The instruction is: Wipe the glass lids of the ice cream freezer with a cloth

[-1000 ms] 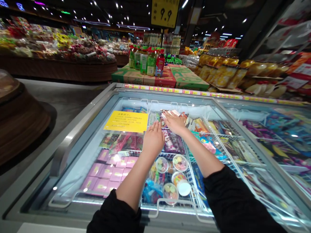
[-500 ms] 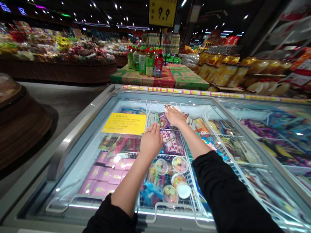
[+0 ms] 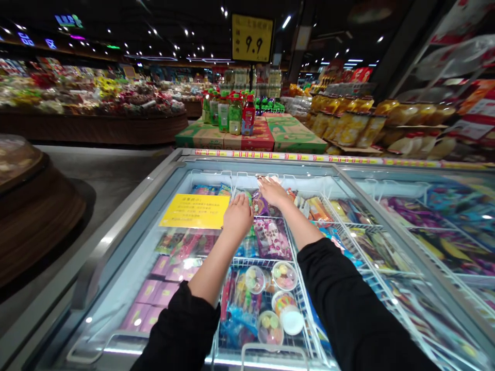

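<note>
My left hand (image 3: 238, 219) lies flat over the glass lid (image 3: 116, 288) of a chest freezer, fingers stretched forward and a ring on one of them. It is just right of a yellow notice (image 3: 195, 212). Farther back and to the right, my right hand (image 3: 274, 194) lies palm down with its fingers extended. A small pale, cloth-like thing (image 3: 277, 179) shows at its fingertips; how much lies under the palm is hidden. Below the glass are a purple-and-white bag (image 3: 271, 238), clear lidded tubs (image 3: 285, 275) and pink boxes (image 3: 146, 291) in wire baskets.
A curved grey handle (image 3: 91, 273) stands up at the freezer's left side. Beyond the back rim (image 3: 297, 156) are cartons (image 3: 294, 129) with drink bottles (image 3: 235, 114) on them. Jars (image 3: 350, 123) stand at the right, and a round wooden display (image 3: 34, 216) at the left.
Both hands have slid a little farther toward the back of the freezer. The pale thing has moved along with my right hand. The view has tilted up slightly.
</note>
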`<state>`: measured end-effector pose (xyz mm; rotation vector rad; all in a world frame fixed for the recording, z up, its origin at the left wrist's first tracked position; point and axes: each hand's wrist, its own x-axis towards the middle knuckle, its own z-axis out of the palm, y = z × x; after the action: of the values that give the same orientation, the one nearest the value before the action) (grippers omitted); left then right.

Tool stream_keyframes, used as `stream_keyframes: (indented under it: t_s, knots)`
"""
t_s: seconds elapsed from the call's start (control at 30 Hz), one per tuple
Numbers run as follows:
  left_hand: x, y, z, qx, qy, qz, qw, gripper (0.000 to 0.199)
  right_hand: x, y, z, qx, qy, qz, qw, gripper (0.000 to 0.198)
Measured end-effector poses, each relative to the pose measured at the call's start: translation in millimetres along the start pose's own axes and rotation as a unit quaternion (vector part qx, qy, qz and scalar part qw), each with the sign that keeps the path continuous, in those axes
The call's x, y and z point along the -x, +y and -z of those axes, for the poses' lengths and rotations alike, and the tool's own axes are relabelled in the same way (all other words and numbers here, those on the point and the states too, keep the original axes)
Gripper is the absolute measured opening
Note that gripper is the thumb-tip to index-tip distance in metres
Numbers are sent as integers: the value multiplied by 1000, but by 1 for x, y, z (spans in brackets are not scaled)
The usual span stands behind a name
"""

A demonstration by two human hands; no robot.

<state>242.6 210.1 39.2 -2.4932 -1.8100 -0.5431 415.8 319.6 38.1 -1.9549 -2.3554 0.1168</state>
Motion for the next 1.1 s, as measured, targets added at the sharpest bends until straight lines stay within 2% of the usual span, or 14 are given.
stream_keyframes:
  t_s: [0.13,0.23,0.3,0.4,0.57,0.7,0.9,1.0,1.1]
  knots:
    - [-27,1,-13,11,-22,-5,1000,50,24,10,-7,21,17,-6,1000,63]
    - [-32,3,-20,24,-26,-4,999,52,30,11,-12,26,22,22,999,63]
    - [-31,4,-21,33,-24,-5,999,53,20,9,-12,27,16,45,998,62]
    - [-28,4,-20,42,-29,-3,999,55,-13,8,-8,25,-7,63,998,62]
    - [-29,4,-17,43,-45,-1,998,55,-63,19,1,15,-40,15,999,64]
    - [-29,5,-15,39,-45,0,998,54,-60,32,-3,29,-24,-4,999,65]
    - [-26,7,-11,41,-34,-1,999,53,-35,33,-13,32,8,59,998,63]
    - [-26,7,-12,36,-35,0,999,53,-45,28,-12,28,-8,71,997,63]
    - [-27,7,-13,34,-40,3,999,53,-69,23,-10,16,-19,67,997,62]
